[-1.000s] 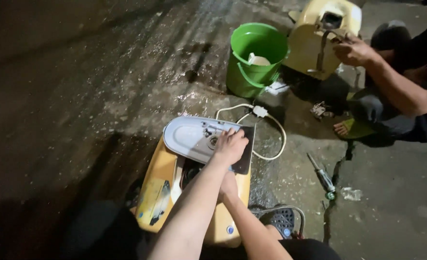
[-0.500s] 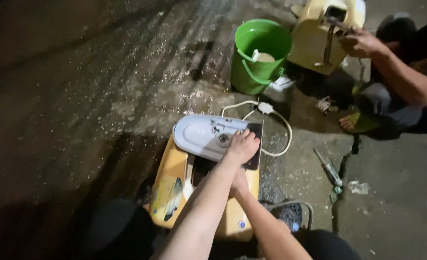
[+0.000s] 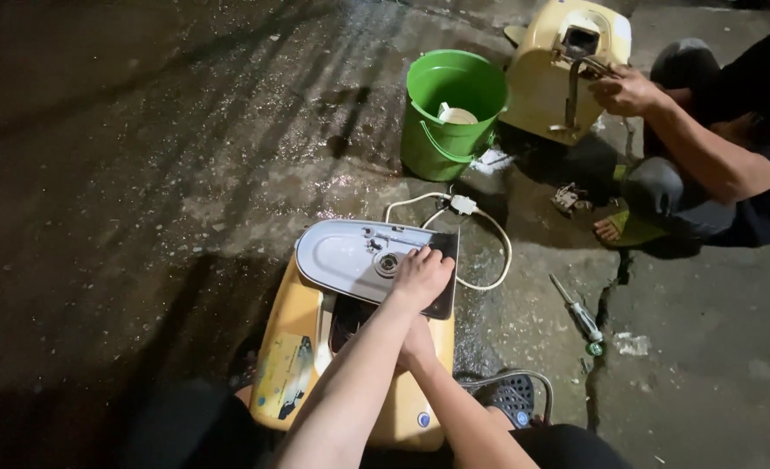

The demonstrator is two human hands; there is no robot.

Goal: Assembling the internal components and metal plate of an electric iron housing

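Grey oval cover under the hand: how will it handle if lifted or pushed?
The grey cover looks like thin moulded plastic, so probably stiff and light for its size. It overhangs the yellow housing, so a push could tip it off. The left hand rests on it, and the ground looks wet, so it may be slippery.

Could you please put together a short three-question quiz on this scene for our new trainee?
1. True or false: the person's left hand rests flat on the grey oval panel atop the yellow appliance casing.
2. What lies on the concrete right of the white cable? A) a hammer B) a screwdriver C) a paintbrush
3. Fill in: the green bucket stands beside a second ______ casing that a co-worker's hand works on.

Key: 1 true; 2 B; 3 yellow. The right hand sits under the left forearm, its grip hidden.
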